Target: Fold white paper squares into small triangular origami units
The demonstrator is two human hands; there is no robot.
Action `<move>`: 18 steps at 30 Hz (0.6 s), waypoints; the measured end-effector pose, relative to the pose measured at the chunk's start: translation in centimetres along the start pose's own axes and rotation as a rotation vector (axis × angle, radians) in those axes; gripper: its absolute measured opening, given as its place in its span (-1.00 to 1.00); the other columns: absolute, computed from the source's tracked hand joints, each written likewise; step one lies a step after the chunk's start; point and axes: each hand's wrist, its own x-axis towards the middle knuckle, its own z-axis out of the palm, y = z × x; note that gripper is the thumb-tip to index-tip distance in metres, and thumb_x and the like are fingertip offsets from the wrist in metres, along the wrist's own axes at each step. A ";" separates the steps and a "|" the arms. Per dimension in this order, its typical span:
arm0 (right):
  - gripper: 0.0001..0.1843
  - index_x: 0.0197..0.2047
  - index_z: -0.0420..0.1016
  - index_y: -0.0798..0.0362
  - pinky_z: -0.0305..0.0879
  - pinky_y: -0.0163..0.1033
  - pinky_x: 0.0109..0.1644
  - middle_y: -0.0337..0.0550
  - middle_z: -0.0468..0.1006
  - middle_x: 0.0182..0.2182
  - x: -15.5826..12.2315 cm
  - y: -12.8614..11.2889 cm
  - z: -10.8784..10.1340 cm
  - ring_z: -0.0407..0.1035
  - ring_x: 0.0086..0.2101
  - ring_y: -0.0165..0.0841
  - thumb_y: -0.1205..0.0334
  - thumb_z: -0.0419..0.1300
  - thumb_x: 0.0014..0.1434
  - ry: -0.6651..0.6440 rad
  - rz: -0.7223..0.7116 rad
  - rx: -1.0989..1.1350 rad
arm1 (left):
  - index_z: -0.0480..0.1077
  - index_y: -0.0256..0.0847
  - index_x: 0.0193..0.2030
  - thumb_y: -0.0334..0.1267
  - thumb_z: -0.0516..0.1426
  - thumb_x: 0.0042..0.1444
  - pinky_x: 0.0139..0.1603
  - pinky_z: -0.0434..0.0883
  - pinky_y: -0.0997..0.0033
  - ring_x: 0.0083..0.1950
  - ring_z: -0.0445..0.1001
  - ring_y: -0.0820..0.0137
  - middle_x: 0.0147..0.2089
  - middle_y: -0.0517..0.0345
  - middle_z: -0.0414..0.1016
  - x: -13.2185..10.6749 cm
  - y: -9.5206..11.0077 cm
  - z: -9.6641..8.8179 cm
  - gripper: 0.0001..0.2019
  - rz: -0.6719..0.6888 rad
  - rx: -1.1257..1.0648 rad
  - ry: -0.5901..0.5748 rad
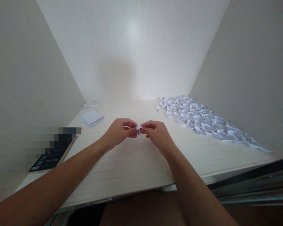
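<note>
Between my two hands is a small folded piece of white paper [138, 128], held just above the middle of the table. My left hand [121, 130] pinches its left side with thumb and fingers. On the other side, my right hand [155, 131] grips the right edge in the same way. Fingertips cover much of the paper, so its exact shape is hard to make out. A stack of white paper squares [91, 118] lies beyond my left hand, and a large pile of folded paper boats [195, 117] spreads to the right of my right hand.
A dark-screened device [53, 153], partly pixelated, leans by the left wall. Thin white paper scraps [93, 104] lie at the back left corner. One folded piece [158, 109] sits apart from the pile. Walls enclose the white table [132, 169] on three sides.
</note>
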 end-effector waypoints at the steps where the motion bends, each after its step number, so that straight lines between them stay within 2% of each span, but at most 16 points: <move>1: -0.91 -0.39 0.65 0.06 0.33 -0.24 -0.30 -0.13 0.65 -0.44 0.0 0.0 0.2 0.46 -0.41 -0.35 0.25 0.31 0.01 0.022 -0.002 -0.011 | 0.55 -0.30 -0.32 -0.14 0.47 -0.17 -0.20 0.64 0.20 -0.35 0.62 0.32 -0.37 0.09 0.61 0.0 0.0 0.1 -0.65 0.016 -0.002 0.016; 8: -0.90 -0.36 0.66 0.01 0.39 -0.16 -0.19 -0.08 0.70 -0.39 -0.9 -1.2 1.1 0.55 -0.36 -0.25 0.29 0.28 0.13 0.174 -0.122 -0.274 | 0.55 -0.29 -0.24 -0.10 0.40 -0.03 -0.37 0.63 0.28 -0.35 0.62 0.26 -0.39 0.06 0.60 -0.3 -1.0 0.9 -0.68 0.162 0.181 0.178; 13: -0.88 -0.30 0.67 -0.01 0.39 -0.15 -0.19 -0.07 0.70 -0.37 -1.5 -1.5 1.9 0.56 -0.35 -0.21 0.26 0.27 0.17 0.202 -0.161 -0.342 | 0.58 -0.27 -0.15 -0.14 0.32 0.09 -0.30 0.60 0.30 -0.35 0.64 0.26 -0.35 0.03 0.64 -0.2 -1.6 0.9 -0.74 0.268 0.335 0.256; 18: -0.83 -0.20 0.66 -0.04 0.38 -0.09 -0.06 -0.02 0.71 -0.26 -1.8 -1.3 2.9 0.57 -0.23 -0.15 0.18 0.22 0.26 0.235 -0.147 -0.452 | 0.59 -0.24 -0.16 -0.17 0.32 0.07 -0.24 0.57 0.36 -0.30 0.65 0.27 -0.35 0.07 0.67 -0.7 -1.4 1.6 -0.76 0.335 0.390 0.376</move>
